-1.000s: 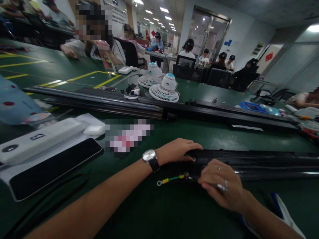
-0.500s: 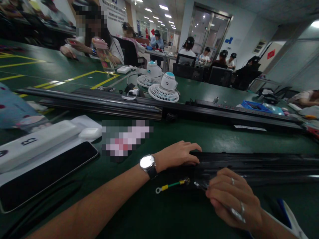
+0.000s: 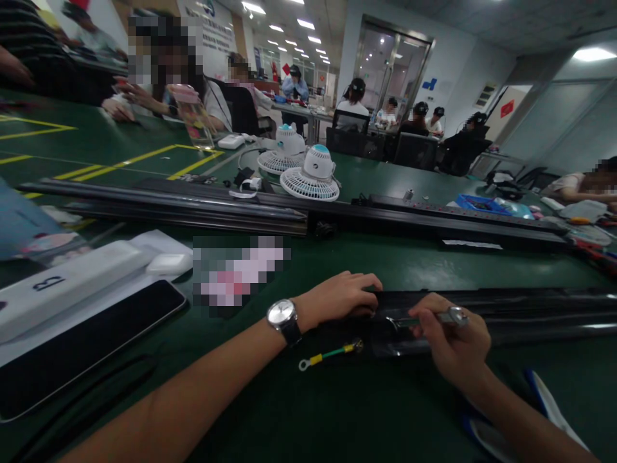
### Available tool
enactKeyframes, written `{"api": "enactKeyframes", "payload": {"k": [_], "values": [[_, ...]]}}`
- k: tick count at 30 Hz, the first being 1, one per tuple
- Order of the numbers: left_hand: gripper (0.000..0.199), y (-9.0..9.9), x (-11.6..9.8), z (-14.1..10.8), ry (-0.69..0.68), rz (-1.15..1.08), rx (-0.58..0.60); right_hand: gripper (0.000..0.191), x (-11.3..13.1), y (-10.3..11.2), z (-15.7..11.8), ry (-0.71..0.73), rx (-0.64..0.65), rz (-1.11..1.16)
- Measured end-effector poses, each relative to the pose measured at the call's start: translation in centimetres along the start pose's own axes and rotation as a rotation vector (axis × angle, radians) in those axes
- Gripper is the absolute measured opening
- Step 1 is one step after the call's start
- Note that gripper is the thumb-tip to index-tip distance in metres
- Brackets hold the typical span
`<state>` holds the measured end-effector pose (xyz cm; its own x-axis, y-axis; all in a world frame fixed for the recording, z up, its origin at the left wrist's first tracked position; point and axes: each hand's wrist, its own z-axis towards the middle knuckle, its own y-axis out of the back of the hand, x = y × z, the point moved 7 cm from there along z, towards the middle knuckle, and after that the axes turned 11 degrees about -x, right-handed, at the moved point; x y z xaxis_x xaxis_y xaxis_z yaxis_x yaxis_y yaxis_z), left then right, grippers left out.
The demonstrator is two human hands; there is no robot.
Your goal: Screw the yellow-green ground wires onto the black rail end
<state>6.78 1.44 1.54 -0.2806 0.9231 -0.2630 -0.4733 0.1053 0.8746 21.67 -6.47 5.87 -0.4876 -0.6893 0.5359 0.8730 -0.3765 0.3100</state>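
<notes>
at the centre of the frame, the left hand (image 3: 340,296) lies with its fingers bent at the left end of a long black bar (image 3: 540,315), which runs off the right edge. the fingertips are partly hidden, so whether they grip the bar or only press on it cannot be told. a watch (image 3: 283,315) sits on that wrist.

right of centre, the right hand (image 3: 456,344) is closed around a slim silver tool (image 3: 454,315); the tool's tip points left, over the near end of the bar, though the spot is dark and it seems, at best, to be at or just above the surface. below and left of the tip, a short green wire (image 3: 332,353) with yellow sleeves and a ring end lies on the dark green table (image 3: 414,263).

at the lower right, a white and blue object (image 3: 554,405) lies near the right forearm. at the left, a black phone-like slab (image 3: 96,341) lies beside a long white case (image 3: 72,283). across the middle of the frame stretch more dark bars (image 3: 193,206), with two small white fans (image 3: 311,177) behind them.
</notes>
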Motion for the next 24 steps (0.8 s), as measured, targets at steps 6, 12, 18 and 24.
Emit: {"api": "enactKeyframes", "payload": {"k": [6,12,18,24], "values": [[0.015,0.7,-0.2,0.3,0.035,-0.085,0.018,0.012,-1.1,0.6,1.1,-0.113,-0.042,-0.155],[0.024,4.0,-1.4,-0.9,0.103,-0.076,-0.084,0.021,-3.4,1.2,2.0,-0.355,-0.105,-0.174],[0.017,6.0,-5.6,-2.4,0.042,0.091,-0.080,0.026,-4.6,0.8,1.2,-0.446,-0.089,-0.146],[0.014,3.4,-6.0,-3.5,0.021,0.134,0.071,0.035,-5.6,0.3,-0.2,-0.461,0.024,-0.221]]}}
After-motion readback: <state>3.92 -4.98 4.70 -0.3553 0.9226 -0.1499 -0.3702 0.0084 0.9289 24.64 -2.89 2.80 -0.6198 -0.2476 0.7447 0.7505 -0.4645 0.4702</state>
